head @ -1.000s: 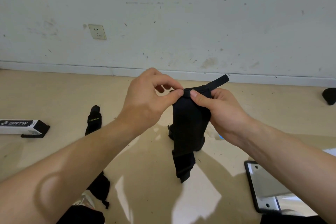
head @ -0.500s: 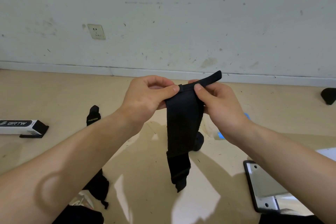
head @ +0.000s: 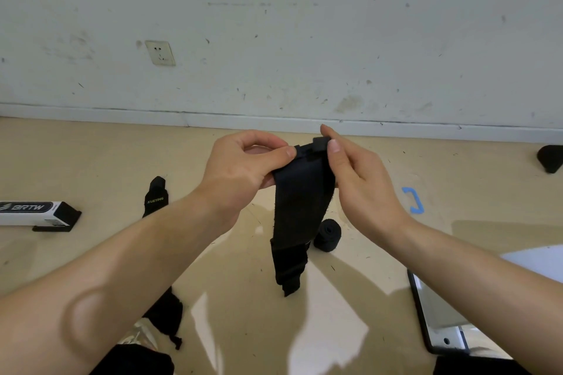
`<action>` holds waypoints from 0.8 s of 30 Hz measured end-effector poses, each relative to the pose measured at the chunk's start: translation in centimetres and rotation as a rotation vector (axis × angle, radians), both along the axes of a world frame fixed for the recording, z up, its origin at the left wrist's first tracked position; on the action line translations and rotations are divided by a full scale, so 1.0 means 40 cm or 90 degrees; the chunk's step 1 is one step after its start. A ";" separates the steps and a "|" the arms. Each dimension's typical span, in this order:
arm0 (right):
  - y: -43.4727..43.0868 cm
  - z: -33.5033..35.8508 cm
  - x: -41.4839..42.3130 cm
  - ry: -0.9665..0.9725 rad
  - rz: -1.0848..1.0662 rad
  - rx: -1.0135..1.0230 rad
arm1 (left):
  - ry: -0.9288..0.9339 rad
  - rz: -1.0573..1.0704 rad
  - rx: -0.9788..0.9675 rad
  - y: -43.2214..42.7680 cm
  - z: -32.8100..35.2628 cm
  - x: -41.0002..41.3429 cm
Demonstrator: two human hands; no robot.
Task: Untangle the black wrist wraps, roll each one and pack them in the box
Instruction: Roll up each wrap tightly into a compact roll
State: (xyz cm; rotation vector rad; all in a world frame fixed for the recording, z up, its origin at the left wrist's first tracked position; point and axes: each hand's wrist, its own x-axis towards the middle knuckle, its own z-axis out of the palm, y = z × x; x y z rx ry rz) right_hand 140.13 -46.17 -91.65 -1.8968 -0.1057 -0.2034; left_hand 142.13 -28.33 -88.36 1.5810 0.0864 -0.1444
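Head view: limp black wrist wrap (head: 300, 210), fuzzy edges.

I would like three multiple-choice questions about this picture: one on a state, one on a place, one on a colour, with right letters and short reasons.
1. The held wrap, pinched by the left hand and the right hand, is: A hanging unrolled; B fully rolled; C lying flat.
2. The rolled wrap is: A in the left hand; B on the floor; C on a chair.
3. The tape mark is: A red; B green; C blue.
Key: 1 A, its length dangles below both hands; 2 B, it rests behind the held wrap; 3 C, it shows blue.
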 end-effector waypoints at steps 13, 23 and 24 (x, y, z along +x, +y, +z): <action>-0.007 0.000 0.014 0.025 -0.020 0.077 | -0.067 -0.017 0.071 0.000 -0.002 -0.005; -0.012 0.015 0.023 0.088 -0.018 0.190 | -0.124 -0.043 0.122 -0.001 -0.012 -0.001; -0.011 0.014 0.023 0.090 -0.019 0.194 | -0.129 -0.046 0.128 -0.002 -0.014 -0.001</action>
